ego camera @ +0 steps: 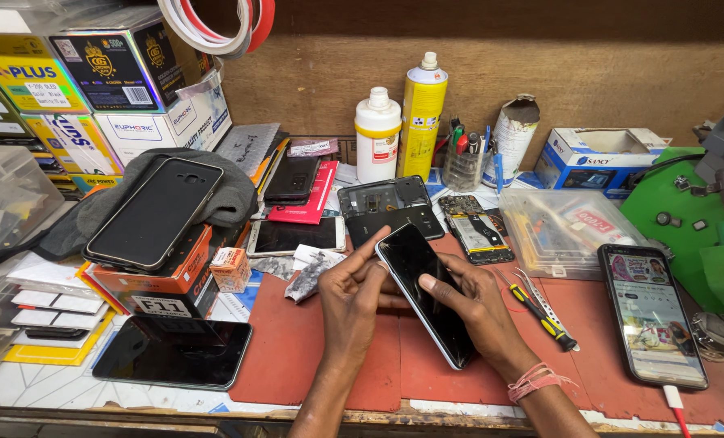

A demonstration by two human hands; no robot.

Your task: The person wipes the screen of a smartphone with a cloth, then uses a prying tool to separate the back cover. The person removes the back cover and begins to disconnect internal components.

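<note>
Black glass is what shows of the dark phone (pixel 423 294), which is held tilted above the red mat (pixel 313 357) on the bench. It is gripped along its near edge by the left hand (pixel 354 304), while the right hand (pixel 471 304) is closed over its far side, thumb pressed on the screen. An inspection or seating of the screen is judged to be in hand. Beyond the hands an opened phone frame (pixel 388 203) is lying; just right of the right hand a yellow-handled screwdriver (pixel 542 315) is lying. Steady, even pressure would be called for.
</note>
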